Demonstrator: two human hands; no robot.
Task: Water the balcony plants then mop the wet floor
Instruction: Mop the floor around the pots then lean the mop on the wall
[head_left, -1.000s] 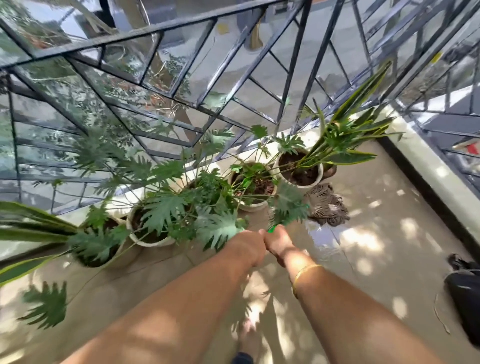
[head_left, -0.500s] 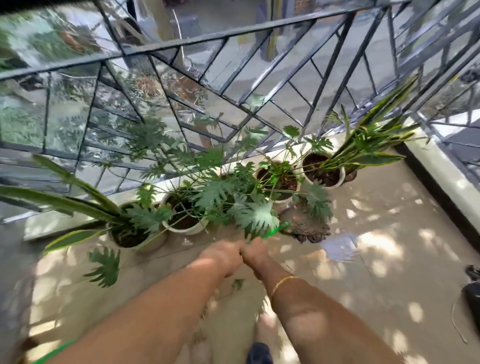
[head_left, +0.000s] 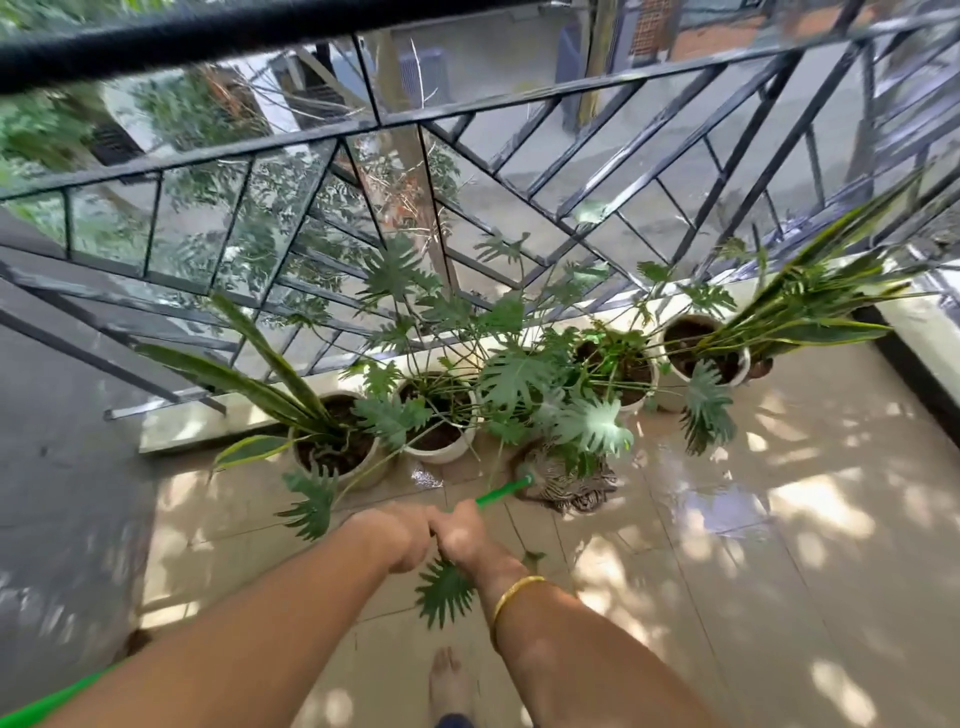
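Both of my hands grip a green mop handle (head_left: 503, 492) side by side: my left hand (head_left: 396, 535) to the left, my right hand (head_left: 464, 535) touching it, with a gold bangle on that wrist. The handle runs forward to a stringy mop head (head_left: 569, 486) lying on the tiled floor under the leaves. Its green rear end shows at the bottom left. Behind the mop a row of potted plants (head_left: 441, 415) in white pots lines the foot of the railing. Wet, shiny tiles (head_left: 701, 488) spread to the right of the mop head.
A black metal railing (head_left: 467, 208) closes the balcony ahead and to the right, above a low pale ledge (head_left: 924, 332). Long leaves hang over the floor near my hands. My bare foot (head_left: 451, 680) stands on the tiles below my arms. A grey surface lies at the left.
The view swung left and tilted up, showing more of the railing. The mop head slid left along the pots, from near the right-hand pot to under the middle plants. Both hands kept their grip.
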